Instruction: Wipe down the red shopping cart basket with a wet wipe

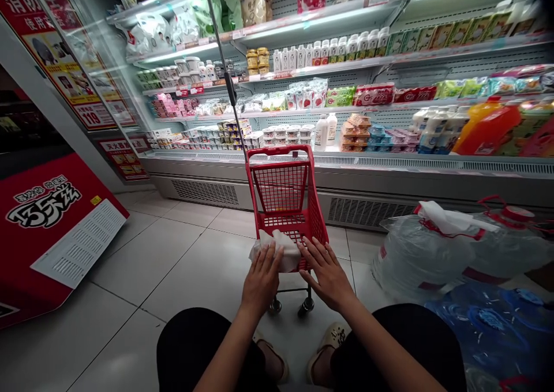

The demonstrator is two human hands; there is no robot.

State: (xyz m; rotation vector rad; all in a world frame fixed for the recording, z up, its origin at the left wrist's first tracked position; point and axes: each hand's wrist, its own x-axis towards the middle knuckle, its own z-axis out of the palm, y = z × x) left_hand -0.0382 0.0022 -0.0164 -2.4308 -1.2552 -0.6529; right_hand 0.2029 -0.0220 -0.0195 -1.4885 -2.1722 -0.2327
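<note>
In front of me stands a small red shopping cart with a plastic basket on black wheels. A crumpled white cloth lies over its near edge. My left hand is on the cloth's left part, fingers close together and pressed onto it. My right hand is open and holds nothing, its fingers spread and stretched out. Its fingertips are at the cart's near right corner, beside the cloth; whether they touch the rim I cannot tell.
Behind the cart runs a refrigerated display case with shelves of dairy and drinks. Large wrapped water bottles and blue water jugs stand at right. A red freezer cabinet is at left. A thin dark pole rises behind the cart.
</note>
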